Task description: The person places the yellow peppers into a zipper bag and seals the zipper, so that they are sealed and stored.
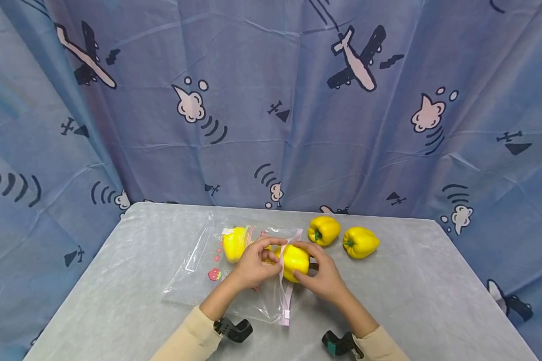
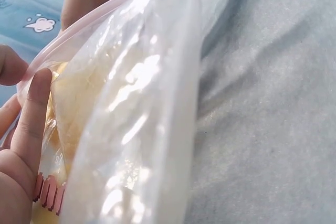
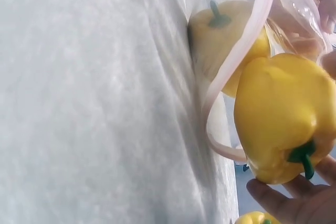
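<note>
My right hand [image 1: 323, 275] grips a yellow bell pepper [image 1: 296, 262] with fingers and thumb around it, right at the mouth of a clear zip bag [image 1: 191, 286]. The green stem of this pepper [image 3: 286, 114] points away from the bag in the right wrist view. Along the bag's pink zip edge [image 1: 286, 301], my left hand [image 1: 256, 264] holds the opening, its fingertips at the rim. Another yellow bell pepper [image 1: 233, 244] lies inside the bag, partly seen through the printed film. In the left wrist view, the crinkled film hides much of what is behind it.
Two more yellow bell peppers, one [image 1: 323, 230] near the back edge and one [image 1: 360, 242] to its right, rest on the grey-covered table [image 1: 415, 291]. A blue patterned curtain [image 1: 253, 100] hangs behind the table and at both sides.
</note>
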The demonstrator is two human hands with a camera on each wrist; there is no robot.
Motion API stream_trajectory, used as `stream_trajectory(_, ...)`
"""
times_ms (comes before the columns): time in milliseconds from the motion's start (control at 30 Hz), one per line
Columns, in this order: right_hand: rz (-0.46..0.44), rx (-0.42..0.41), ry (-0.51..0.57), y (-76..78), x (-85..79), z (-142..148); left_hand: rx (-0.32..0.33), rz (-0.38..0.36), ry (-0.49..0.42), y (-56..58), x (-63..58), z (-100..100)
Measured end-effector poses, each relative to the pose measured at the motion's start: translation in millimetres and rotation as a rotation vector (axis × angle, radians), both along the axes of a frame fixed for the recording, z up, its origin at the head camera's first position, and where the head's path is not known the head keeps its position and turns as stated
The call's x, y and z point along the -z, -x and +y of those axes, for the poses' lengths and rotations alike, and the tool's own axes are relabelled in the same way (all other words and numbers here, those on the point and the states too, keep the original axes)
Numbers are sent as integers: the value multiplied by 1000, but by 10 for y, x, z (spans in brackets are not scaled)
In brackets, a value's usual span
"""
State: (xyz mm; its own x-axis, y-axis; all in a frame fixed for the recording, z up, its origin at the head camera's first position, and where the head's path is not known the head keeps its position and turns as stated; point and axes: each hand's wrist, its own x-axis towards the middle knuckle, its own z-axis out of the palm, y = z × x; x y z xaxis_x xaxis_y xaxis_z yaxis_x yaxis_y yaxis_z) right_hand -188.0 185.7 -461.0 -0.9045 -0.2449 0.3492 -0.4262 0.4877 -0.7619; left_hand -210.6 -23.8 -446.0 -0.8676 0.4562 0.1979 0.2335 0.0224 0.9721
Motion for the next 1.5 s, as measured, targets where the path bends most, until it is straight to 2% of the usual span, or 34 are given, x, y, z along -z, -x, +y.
stream_trajectory(267, -46, 9, 43, -13, -3, 47, 10, -10, 10, -91, -188, -12)
stream_trajectory(500, -84, 33, 92, 4, 27, 63, -7, -22, 8, -6, -11, 11)
stream_trajectory(600, -99, 35, 105, 26, 57, 69, -10, -14, 2, 7, 23, 10)
stream_trajectory(733, -119, 37, 114, 54, 77, 60, -4, -7, -8, 3, 21, 11)
stream_trajectory(767, -117, 32, 117, 37, 38, 43, -3, -10, -8, 4, 22, 16)
stream_trajectory(967, -74, 49, 65, 48, 41, 20, 3, -4, -3, 14, 38, 37)
stream_trajectory(1033, -89, 78, 51, 98, 125, 42, 4, 3, -5, 14, 40, 39)
stream_trajectory(1267, -185, 99, 112, 119, 122, -5, 43, 13, -42, 16, 46, 37)
stream_trajectory(1500, -199, 106, 141, 137, 139, -63, 56, 20, -24, 22, 42, 21)
